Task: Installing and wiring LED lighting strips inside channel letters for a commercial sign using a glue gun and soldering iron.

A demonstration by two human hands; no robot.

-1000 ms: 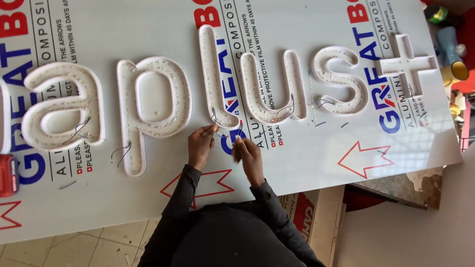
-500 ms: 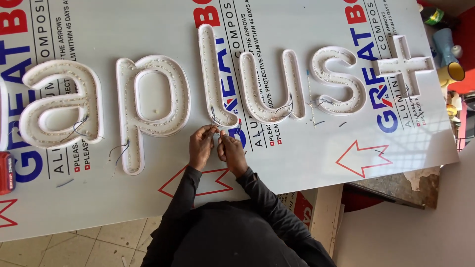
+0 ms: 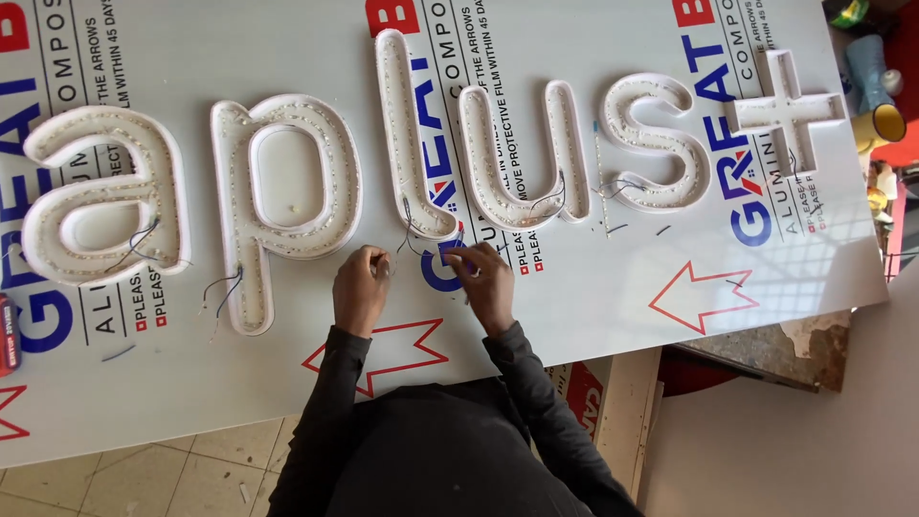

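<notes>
Several white channel letters with small lights inside lie on a large white printed panel (image 3: 593, 306). Thin dark wires (image 3: 410, 235) hang from the foot of the tall narrow letter (image 3: 407, 134). My left hand (image 3: 359, 287) is just below that letter, fingers pinched on a wire end. My right hand (image 3: 486, 282) is a hand's width to the right, below the U-shaped letter (image 3: 522, 163), fingers closed on another wire end. Both forearms in dark sleeves reach up from the bottom of the view.
More loose wires trail from the round letter (image 3: 100, 206) at the far left and from the curved letter (image 3: 661, 144) on the right. A red object (image 3: 8, 335) lies at the panel's left edge. Cups and clutter (image 3: 876, 96) stand at the far right. Tiled floor (image 3: 144, 479) shows below.
Half a second ago my hands were close together under the tall narrow letter. They have since drawn apart, the left going left and the right going right.
</notes>
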